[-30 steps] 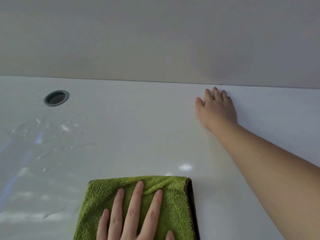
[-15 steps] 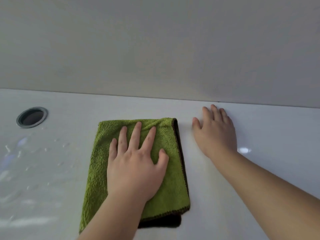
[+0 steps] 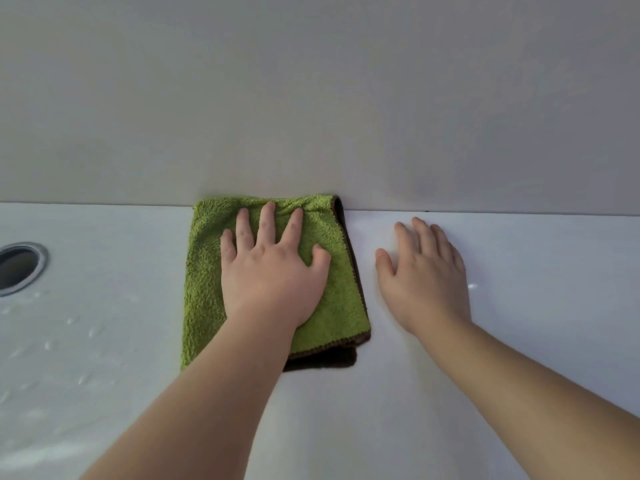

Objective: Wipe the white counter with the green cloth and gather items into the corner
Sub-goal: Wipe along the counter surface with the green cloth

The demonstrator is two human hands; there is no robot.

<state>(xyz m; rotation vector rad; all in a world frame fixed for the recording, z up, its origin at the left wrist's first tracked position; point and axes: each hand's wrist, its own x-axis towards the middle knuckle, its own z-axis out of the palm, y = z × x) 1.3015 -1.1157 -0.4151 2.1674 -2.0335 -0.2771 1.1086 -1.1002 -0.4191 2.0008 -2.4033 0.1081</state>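
Observation:
A folded green cloth [image 3: 205, 271] with a dark brown edge lies on the white counter [image 3: 540, 323], its far edge touching the back wall. My left hand [image 3: 273, 275] presses flat on top of it, fingers spread, palm covering the cloth's middle. My right hand [image 3: 427, 278] rests flat on the bare counter just right of the cloth, fingers apart, holding nothing, with its fingertips close to the wall.
A plain grey wall [image 3: 311, 98] rises straight from the counter's back edge. At the far left a round metal-rimmed hole [image 3: 19, 268] is set in the counter. Water droplets and streaks [image 3: 69, 327] lie on the surface left of the cloth.
My left hand has pushed the green cloth away from me, from the near edge up to the wall. My right hand has stayed flat in about the same spot.

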